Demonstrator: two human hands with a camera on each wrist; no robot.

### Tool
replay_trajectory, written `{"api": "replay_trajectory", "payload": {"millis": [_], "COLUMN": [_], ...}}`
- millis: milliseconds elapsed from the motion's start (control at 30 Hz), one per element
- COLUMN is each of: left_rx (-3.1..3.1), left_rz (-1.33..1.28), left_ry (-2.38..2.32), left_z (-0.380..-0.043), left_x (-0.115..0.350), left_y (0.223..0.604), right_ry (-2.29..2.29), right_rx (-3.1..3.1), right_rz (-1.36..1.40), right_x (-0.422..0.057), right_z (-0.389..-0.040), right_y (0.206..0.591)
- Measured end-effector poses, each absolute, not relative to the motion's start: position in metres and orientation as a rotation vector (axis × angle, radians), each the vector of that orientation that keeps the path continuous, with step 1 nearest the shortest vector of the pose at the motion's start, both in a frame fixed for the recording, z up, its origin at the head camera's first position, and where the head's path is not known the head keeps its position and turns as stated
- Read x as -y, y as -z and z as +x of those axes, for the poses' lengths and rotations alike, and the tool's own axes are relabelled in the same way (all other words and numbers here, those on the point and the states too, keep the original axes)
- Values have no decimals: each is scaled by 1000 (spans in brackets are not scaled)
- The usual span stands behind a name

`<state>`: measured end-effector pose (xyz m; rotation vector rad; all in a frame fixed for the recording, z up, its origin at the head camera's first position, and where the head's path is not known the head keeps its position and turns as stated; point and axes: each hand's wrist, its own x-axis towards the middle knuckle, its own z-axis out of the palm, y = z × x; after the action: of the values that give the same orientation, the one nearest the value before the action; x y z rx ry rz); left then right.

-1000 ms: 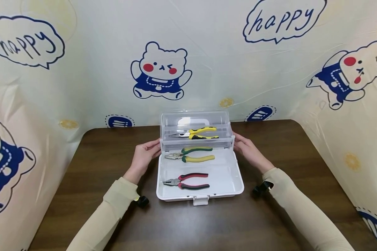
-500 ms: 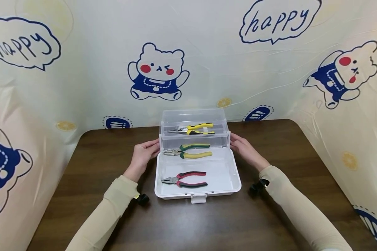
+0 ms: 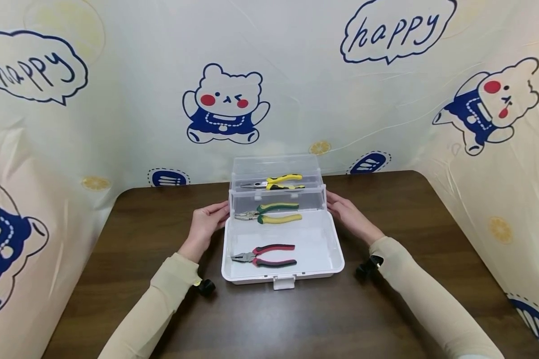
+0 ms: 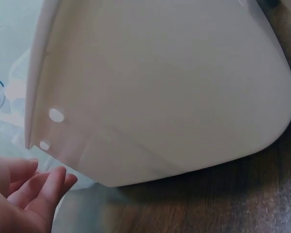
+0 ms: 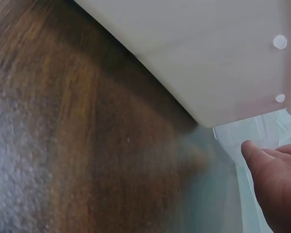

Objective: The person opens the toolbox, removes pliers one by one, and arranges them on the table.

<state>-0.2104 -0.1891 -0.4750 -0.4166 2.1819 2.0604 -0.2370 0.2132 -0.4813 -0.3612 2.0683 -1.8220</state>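
A white toolbox [image 3: 314, 249] stands open on the table, its clear plastic upper part [image 3: 276, 163] raised at the back. Combination pliers with red-black handles [image 3: 276, 247] lie in the box's front. Farther back lie green-yellow-handled pliers [image 3: 280, 219]. Yellow-black needle-nose pliers [image 3: 285, 178] sit in the clear upper part. My left hand [image 3: 203, 227] is at the left side of the clear part, fingers fairly straight. On the opposite side is my right hand [image 3: 352, 217], its fingertips partly hidden. Both wrist views show the hands beside the box's rear corners, fingers relaxed.
A brown wooden table [image 3: 278, 324] carries the box. Behind it and at both sides hangs a pale printed cloth [image 3: 296, 99]. A white latch [image 3: 284, 283] sticks out at the box's front.
The clear upper part has tilted farther back, and the needle-nose pliers have shifted back with it. Both hands stay at its sides. The head view has shifted slightly.
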Motion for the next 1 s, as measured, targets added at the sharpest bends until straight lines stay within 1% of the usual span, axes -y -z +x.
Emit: {"api": "replay_trajectory", "payload": {"millis": [300, 600, 800, 1000], "left_rx": [-2195, -2227, -2219, -2256], "left_rz": [-329, -255, -231, -202], "left_ry": [-2019, -1894, -1836, -1795], "left_z": [-199, -162, -135, -116], "left_x": [189, 198, 199, 194], "left_y": [467, 457, 448, 448], "right_ry": [1677, 1622, 1509, 1445], "right_rx": [-2305, -2457, -2622, -2758], "right_rz": [-333, -429, -460, -498], "right_x": [-221, -234, -238, -235], "right_z": [-231, -217, -207, -201], "right_y": [479, 475, 458, 436]}}
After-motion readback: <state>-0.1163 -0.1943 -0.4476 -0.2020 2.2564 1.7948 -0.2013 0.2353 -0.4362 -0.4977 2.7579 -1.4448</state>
